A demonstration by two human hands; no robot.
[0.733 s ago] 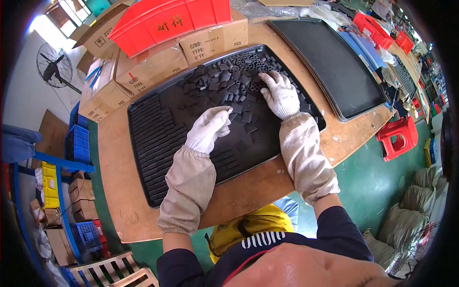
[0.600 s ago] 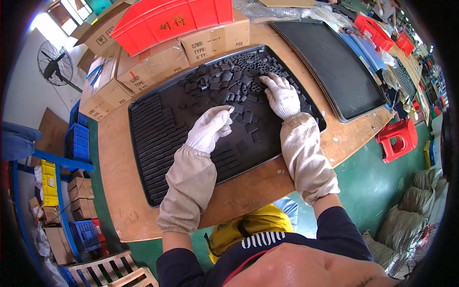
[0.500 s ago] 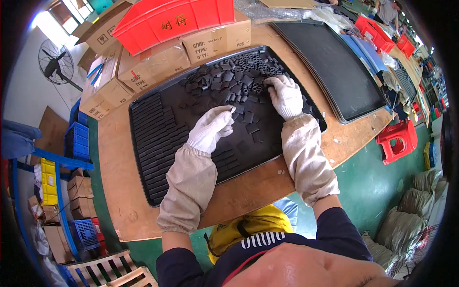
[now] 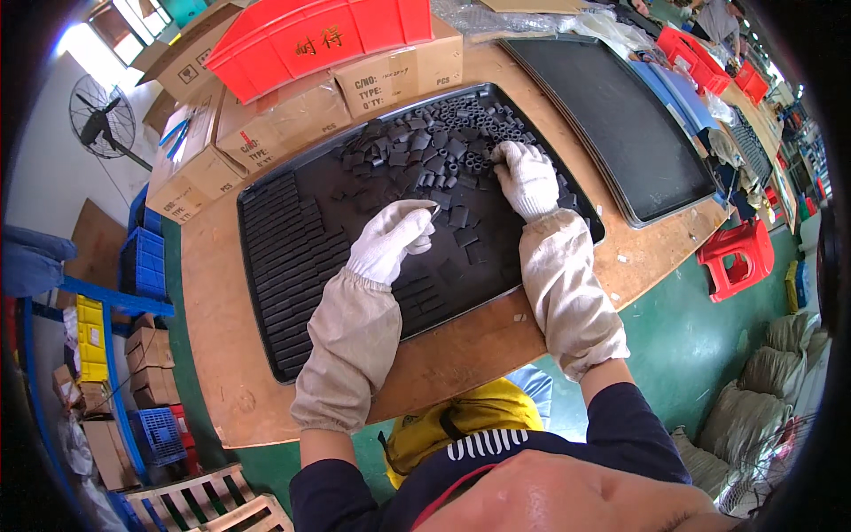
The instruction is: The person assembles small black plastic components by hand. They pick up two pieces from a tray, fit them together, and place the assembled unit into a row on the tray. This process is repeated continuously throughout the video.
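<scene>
A large black tray [image 4: 498, 268] lies on the wooden table under my hands. Small black curved pieces and short tubes make a loose heap [image 4: 430, 146] in its far half, and neat rows of black pieces [image 4: 282, 266] line its left side. Both hands wear white knitted gloves. My left hand [image 4: 390, 241] is closed in a pinch over the tray's middle, and its fingertips hide most of whatever they hold. At the heap's right edge my right hand [image 4: 526, 182] has its fingers curled down among the tubes; what they grip cannot be made out.
Cardboard boxes [image 4: 284, 120] and a red bin [image 4: 324, 40] stand behind the tray. Stacked black trays [image 4: 612, 133] lie to the right on the wooden table [image 4: 222, 355]. A red stool [image 4: 736, 262] is on the floor at right. Another person works far off, top right.
Both hands stay almost in place. My right hand has shifted very slightly left at the heap's edge; the left keeps its pinch.
</scene>
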